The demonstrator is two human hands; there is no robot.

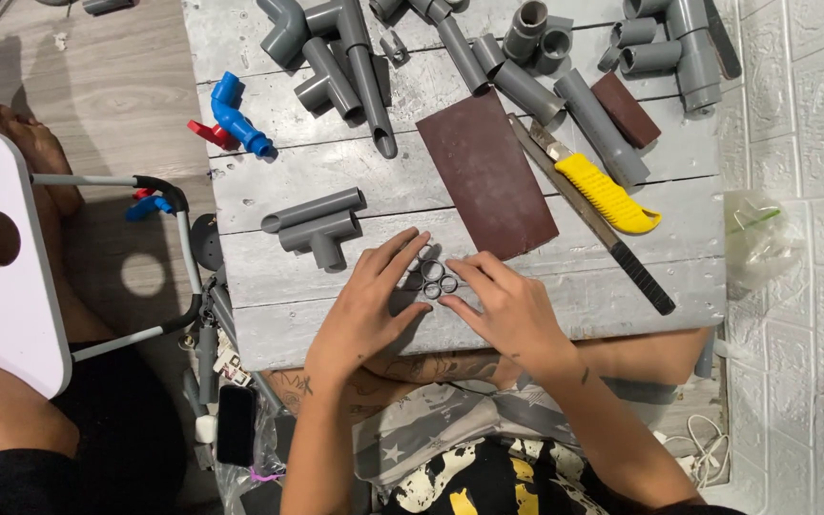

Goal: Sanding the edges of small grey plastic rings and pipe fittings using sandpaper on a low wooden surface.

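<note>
Grey rings (436, 277), light, stiff, probably slippery; I'm pinching their rims with both open hands, left (369, 305), right (507, 310).

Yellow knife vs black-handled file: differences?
The knife has a thick yellow body and short exposed blade; the file is long and thin with a black handle. The knife lies on top, the file beneath it on the grey board. Both run on the same diagonal.

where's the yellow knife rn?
Head view, right side of the board: yellow knife lies between the sandpaper and a grey pipe.
</note>
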